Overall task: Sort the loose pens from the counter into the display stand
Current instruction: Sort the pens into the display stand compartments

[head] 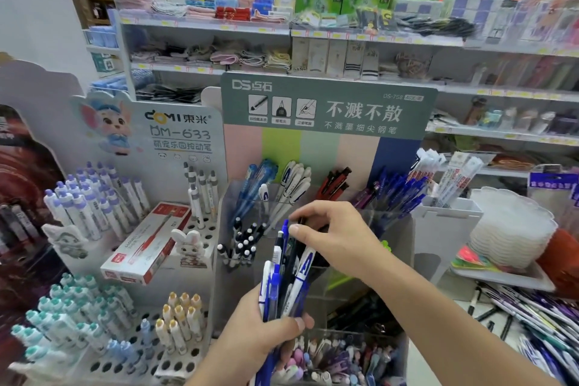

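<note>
My left hand grips a bundle of pens, blue, white and black, held upright in front of the display stand. Above it, my right hand pinches the top of a dark pen in that bundle. The stand has clear acrylic compartments with blue pens, white pens, red-black pens and dark blue pens in the back row. Black-and-white pens stand in a lower compartment. More loose pens lie on the counter at the right.
A white peg-hole stand on the left holds purple, teal and yellow capped pens. A red-white pen box lies on it. A clear bin of mixed pens sits below my hands. White plates and shop shelves fill the right and back.
</note>
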